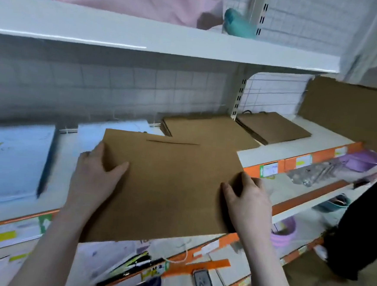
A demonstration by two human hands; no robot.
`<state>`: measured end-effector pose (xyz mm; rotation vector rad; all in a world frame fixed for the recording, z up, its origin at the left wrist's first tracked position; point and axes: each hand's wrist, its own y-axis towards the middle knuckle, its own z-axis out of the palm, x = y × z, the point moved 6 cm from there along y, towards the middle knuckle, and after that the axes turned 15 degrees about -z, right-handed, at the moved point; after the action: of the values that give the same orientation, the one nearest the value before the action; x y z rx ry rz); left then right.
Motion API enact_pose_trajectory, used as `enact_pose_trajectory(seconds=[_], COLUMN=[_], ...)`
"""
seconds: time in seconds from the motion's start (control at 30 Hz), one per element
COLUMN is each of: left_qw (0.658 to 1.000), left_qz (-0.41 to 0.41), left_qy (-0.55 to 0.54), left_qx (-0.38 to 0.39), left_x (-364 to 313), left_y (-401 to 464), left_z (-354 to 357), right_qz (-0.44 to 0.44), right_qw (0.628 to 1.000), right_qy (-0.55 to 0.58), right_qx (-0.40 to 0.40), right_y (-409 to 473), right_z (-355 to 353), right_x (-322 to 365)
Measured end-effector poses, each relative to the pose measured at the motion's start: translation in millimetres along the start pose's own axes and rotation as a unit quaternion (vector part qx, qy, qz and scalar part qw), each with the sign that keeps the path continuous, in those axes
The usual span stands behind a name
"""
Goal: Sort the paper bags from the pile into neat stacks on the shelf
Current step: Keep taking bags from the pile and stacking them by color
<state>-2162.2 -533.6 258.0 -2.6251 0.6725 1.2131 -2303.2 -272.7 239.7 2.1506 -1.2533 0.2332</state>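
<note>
both hands (97, 176) gripping brown paper bag (170, 186), shelf (294, 155)

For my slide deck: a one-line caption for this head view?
Both hands, left and right, hold a flat brown paper bag over the white shelf.

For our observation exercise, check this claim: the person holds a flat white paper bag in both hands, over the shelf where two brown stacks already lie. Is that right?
Not quite: the paper bag is brown, not white. The head view shows the left hand and the right hand gripping its two sides, over the shelf where two brown stacks already lie.
</note>
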Motion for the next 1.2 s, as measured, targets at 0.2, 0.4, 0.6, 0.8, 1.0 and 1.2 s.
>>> enact_pose_trajectory(seconds=[0.2, 0.4, 0.6, 0.8, 1.0, 1.2], left_qw=[0.999, 0.999, 1.0, 0.999, 0.998, 0.998], left_qz=[-0.035, -0.031, -0.014, -0.006, 0.011, -0.007], left_qy=[-0.005, 0.015, 0.012, -0.013, 0.001, 0.028], left_qx=[-0.012, -0.007, 0.002, 0.051, 0.068, 0.064], left_x=[-73, -140, -194, -245, -283, -315], left_y=[-34, -38, -5, 19, 29, 28], left_z=[83, 154, 224, 289, 332, 384], right_qz=[-0.043, -0.031, -0.021, -0.009, -0.002, -0.03], right_qw=[0.999, 0.999, 0.999, 0.998, 0.997, 0.997], right_qy=[-0.009, -0.001, -0.02, -0.052, -0.042, -0.014], right_qx=[0.026, 0.033, 0.034, 0.042, 0.062, 0.073], right_y=[62, 121, 187, 252, 301, 361], right_z=[-39, -47, -36, -36, -33, -30], right_x=[-96, -179, -236, -287, -328, -376])
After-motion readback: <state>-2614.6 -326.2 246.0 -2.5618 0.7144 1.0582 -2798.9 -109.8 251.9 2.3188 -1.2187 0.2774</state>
